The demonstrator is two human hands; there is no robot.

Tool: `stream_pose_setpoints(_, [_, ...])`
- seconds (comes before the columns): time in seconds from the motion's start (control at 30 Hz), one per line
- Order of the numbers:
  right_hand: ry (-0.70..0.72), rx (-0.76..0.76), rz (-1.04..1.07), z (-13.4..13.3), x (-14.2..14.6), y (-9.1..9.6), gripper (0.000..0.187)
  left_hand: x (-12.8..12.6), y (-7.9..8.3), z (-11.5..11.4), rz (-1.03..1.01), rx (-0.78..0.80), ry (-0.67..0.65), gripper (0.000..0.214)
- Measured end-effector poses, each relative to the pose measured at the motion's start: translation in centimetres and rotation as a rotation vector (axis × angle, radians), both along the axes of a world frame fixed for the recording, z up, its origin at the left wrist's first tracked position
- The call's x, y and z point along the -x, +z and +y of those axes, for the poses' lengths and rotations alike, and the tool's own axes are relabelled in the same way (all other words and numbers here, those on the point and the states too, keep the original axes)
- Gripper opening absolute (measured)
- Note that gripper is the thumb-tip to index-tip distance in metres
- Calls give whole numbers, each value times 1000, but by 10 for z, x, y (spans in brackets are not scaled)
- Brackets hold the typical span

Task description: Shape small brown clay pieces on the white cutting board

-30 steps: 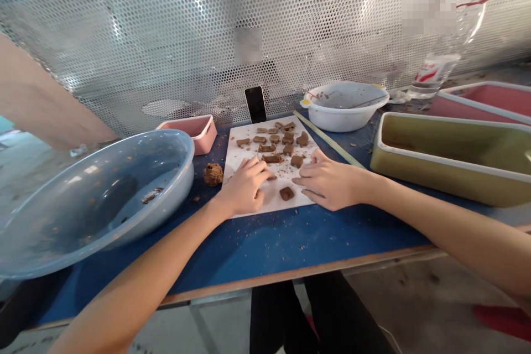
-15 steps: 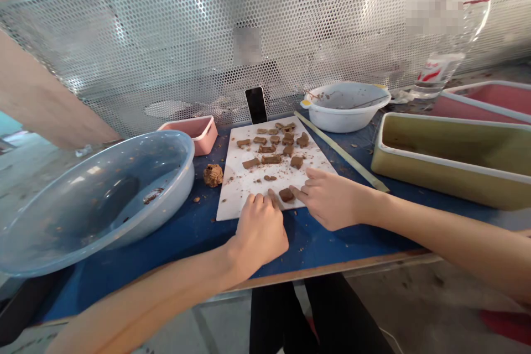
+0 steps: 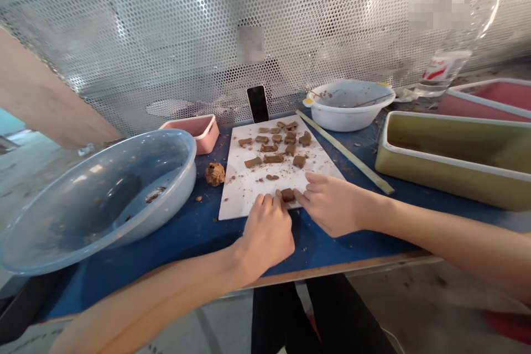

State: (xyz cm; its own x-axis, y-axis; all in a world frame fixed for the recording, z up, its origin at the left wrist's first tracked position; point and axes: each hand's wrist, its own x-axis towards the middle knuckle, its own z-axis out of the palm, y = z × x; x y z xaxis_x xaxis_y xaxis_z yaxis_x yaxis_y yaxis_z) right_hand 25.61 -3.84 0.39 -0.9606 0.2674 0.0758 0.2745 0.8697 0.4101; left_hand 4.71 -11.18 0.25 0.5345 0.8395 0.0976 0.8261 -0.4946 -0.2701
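A small brown clay block point(image 3: 287, 194) lies near the front edge of a white board point(image 3: 236, 207). My left hand point(image 3: 269, 232) is curled, its index fingertip against the block's left side. From the right, the bent fingers of my right hand point(image 3: 327, 202) touch the same block, so it sits between the two hands. Further back on the board lie several shaped clay pieces, such as a long one point(image 3: 273, 159) and a squarish one point(image 3: 299, 161), with crumbs around them. A rough clay lump point(image 3: 214, 174) rests just left of the board.
A large blue basin point(image 3: 188, 157) stands at left, with a pink box point(image 3: 212, 135) behind it. A phone point(image 3: 258, 104) leans upright behind the board. To the right are a wooden strip point(image 3: 348, 155), a white basin point(image 3: 348, 120), an olive planter point(image 3: 448, 168) and a water bottle point(image 3: 440, 69).
The fingers of both hands have closed in slightly on the block from either side. The view has shifted a little; the other clay pieces stay in place on the board.
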Motion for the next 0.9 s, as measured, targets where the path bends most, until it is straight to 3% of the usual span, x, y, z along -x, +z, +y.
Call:
stream_pose_setpoints(0.17, [-10,91,85,5,-5,4,29,2,3,3,-28,-10,34,33])
stream_pose_setpoints(0.33, [37,252,354,39,-16,5,34,20,17,27,-147,-38,50,29])
stream_pose_setpoints(0.47, [189,336,402,63,-15,0,37,36,14,53,-381,36,-12,44])
stream_pose_setpoints(0.6, [245,389,499,64,-16,-9,33,37,3,63,-564,186,16,87])
stream_pose_setpoints(0.73, [200,361,502,57,-22,-14,30,30,0,58,-716,293,75,80])
stream_pose_setpoints(0.9, [257,368,462,59,-26,-15,30,30,-4,59,-830,349,88,82])
